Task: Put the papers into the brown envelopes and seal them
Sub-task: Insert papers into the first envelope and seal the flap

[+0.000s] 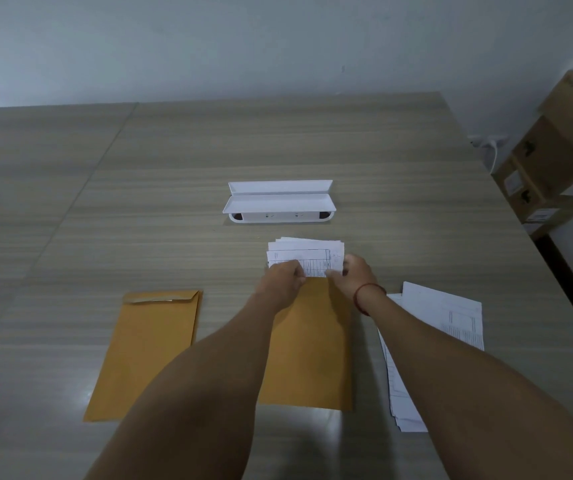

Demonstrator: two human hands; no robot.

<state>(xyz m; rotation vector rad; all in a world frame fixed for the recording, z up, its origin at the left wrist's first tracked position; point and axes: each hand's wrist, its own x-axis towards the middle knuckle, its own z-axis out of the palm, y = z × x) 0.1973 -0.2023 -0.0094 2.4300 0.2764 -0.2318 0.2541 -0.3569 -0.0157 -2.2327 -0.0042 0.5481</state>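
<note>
Brown envelope (312, 341): flat on surface (174, 202), under both forearms. Papers (307, 256): partly inside its mouth, top protruding. Left hand (283, 280) and right hand (352, 273): each pinching the papers there. Second envelope (146, 351) lies to the left, loose sheets (451, 323) to the right.

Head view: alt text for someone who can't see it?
Left hand and right hand grip a sheaf of printed white papers partly inside a brown envelope on a wood-grain table. A second brown envelope lies left of it, loose printed sheets right, an open white case beyond.
</note>
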